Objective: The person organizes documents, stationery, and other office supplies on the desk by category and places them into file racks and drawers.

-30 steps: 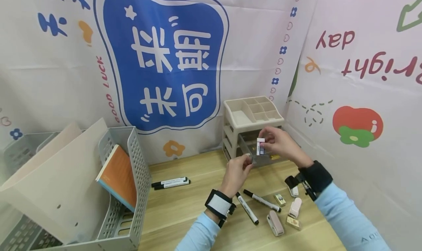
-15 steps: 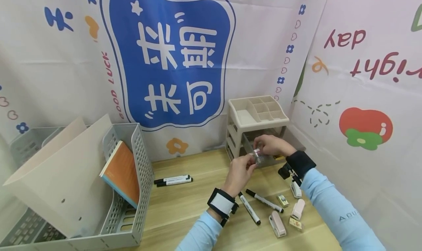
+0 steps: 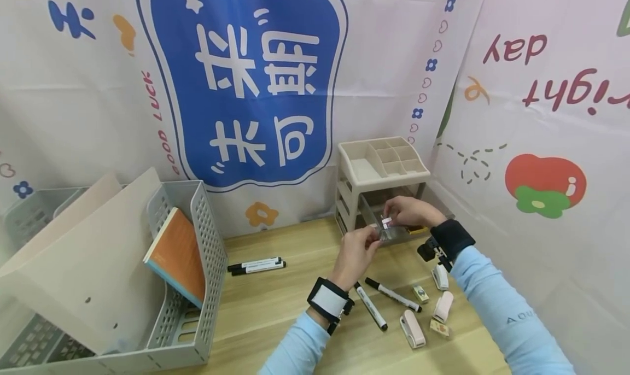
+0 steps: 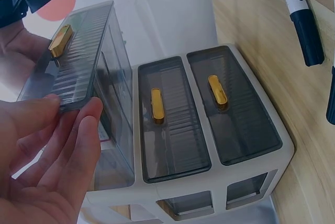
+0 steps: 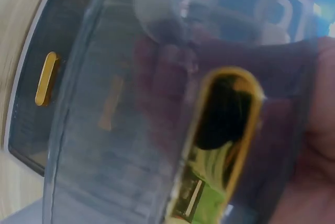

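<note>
A beige desktop drawer unit [image 3: 348, 189] stands at the back right, its clear top drawer [image 4: 86, 90] pulled out. My left hand [image 3: 355, 255] pinches the drawer's front corner, thumb on the front panel and fingers at its edge. Over in the drawer, my right hand [image 3: 412, 212] holds a small white eraser [image 3: 386, 222] with dark markings at its fingertips. The right wrist view shows that hand only dimly through the drawer front, behind its gold handle [image 5: 230, 130]. Two lower drawers [image 4: 172, 130] are closed.
Pink, pale pink and white staplers [image 3: 412, 329], two small boxed erasers [image 3: 420, 293] and two markers [image 3: 371, 308] lie in front. Two more markers [image 3: 257, 266] lie left. A grey file holder [image 3: 209, 244] with folders and an orange book [image 3: 179, 255] stands far left.
The right hand has lowered the eraser from above the drawer front to inside the drawer, moving slightly back in the last half second. The left hand keeps its grip on the corner.
</note>
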### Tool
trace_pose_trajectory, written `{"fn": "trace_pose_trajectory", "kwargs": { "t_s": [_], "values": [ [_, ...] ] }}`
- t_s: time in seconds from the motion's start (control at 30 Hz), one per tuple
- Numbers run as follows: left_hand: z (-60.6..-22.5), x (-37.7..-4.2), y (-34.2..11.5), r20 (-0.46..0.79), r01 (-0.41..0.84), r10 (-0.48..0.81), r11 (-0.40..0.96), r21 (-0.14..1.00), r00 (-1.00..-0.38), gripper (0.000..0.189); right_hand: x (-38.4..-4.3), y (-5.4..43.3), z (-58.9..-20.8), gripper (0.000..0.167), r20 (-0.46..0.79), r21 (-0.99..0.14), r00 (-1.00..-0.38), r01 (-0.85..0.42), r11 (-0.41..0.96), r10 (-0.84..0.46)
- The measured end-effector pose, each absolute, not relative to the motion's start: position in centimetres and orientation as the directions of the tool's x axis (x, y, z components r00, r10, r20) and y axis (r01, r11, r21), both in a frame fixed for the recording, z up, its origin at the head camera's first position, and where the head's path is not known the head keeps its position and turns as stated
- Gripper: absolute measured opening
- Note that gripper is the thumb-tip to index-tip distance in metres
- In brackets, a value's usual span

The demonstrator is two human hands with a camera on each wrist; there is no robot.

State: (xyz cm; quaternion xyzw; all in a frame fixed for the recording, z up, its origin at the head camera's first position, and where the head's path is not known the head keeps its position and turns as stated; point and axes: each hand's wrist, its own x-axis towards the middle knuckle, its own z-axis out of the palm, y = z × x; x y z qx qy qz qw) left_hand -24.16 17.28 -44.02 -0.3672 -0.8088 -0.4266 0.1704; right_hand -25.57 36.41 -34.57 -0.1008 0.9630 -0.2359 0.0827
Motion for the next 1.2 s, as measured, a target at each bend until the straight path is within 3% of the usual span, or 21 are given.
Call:
{"fn": "trace_pose_trajectory", "kwargs": {
  "t_s": [0.17,0.3,0.43,0.53,0.73,0.87,0.93,1.0,1.1,1.2],
  "values": [
    [-43.9,-24.3,17.2,0.582,0.740,0.461,0.356,0.571,-0.670,0.004,-26.2,35.8,-34.8,0.019,-0.121,-0.400,-0.961,-0.183,0.898,-0.250],
    [-43.7,-24.4,17.0,0.586,0.733,0.445,0.348,0.584,-0.678,0.005,-26.4,35.5,-34.5,0.013,-0.092,-0.351,-0.960,-0.218,0.911,-0.265],
    [-43.5,-24.4,17.1,0.584,0.731,0.442,0.357,0.582,-0.681,0.005,-25.7,35.9,-34.6,0.014,0.039,-0.334,-0.970,-0.239,0.912,-0.239],
    [-43.6,-24.3,17.2,0.584,0.735,0.449,0.352,0.580,-0.676,0.005,-24.2,36.4,-34.7,0.018,0.208,-0.366,-0.963,-0.237,0.900,-0.169],
    [-43.9,-24.3,17.3,0.592,0.738,0.444,0.337,0.585,-0.672,0.005,-19.6,37.4,-35.4,0.015,0.555,-0.417,-0.832,-0.284,0.863,-0.006],
    [-43.8,-24.3,17.2,0.590,0.732,0.437,0.338,0.592,-0.679,0.005,-16.6,38.3,-37.1,0.010,0.647,-0.431,-0.758,-0.275,0.860,0.082],
    [-43.8,-24.4,17.1,0.586,0.728,0.437,0.337,0.597,-0.683,0.005,-15.4,38.9,-38.4,0.009,0.639,-0.436,-0.762,-0.252,0.864,0.101],
    [-43.9,-24.4,17.1,0.579,0.724,0.440,0.335,0.603,-0.686,0.005,-14.6,39.6,-39.8,0.010,0.577,-0.430,-0.813,-0.221,0.876,0.078],
    [-43.9,-24.3,17.2,0.570,0.720,0.448,0.333,0.609,-0.689,0.005,-14.2,40.5,-42.0,0.010,0.396,-0.402,-0.918,-0.189,0.896,-0.016],
    [-44.0,-24.3,17.3,0.569,0.721,0.450,0.335,0.607,-0.688,0.005,-14.6,40.9,-44.1,0.017,0.177,-0.353,-0.977,-0.175,0.919,-0.118]
  ]
}}
